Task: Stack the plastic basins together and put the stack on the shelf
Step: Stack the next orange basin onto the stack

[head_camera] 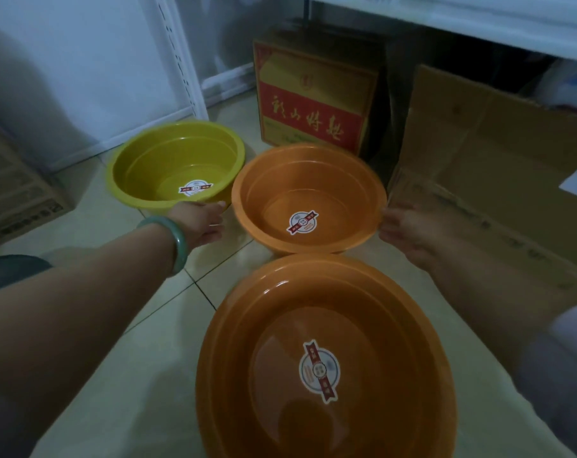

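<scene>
Three plastic basins stand on the tiled floor, each with a round sticker inside. A large orange basin (326, 325) is nearest to me. Beyond it sits a smaller orange basin (308, 180), and a yellow-green basin (168, 153) stands to the left of that one. My left hand (202, 224), with a green bangle on the wrist, is between the yellow-green basin and the smaller orange one, fingers apart and holding nothing. My right hand (409, 231) is at the smaller orange basin's right rim, fingers apart, close to it or just touching. A white shelf (478, 14) runs along the top.
A red and yellow printed carton (313, 104) stands under the shelf behind the basins. Flattened brown cardboard (492, 150) leans at the right. Another brown box (12, 193) sits at the far left. A white perforated upright post (181, 61) rises at the back left.
</scene>
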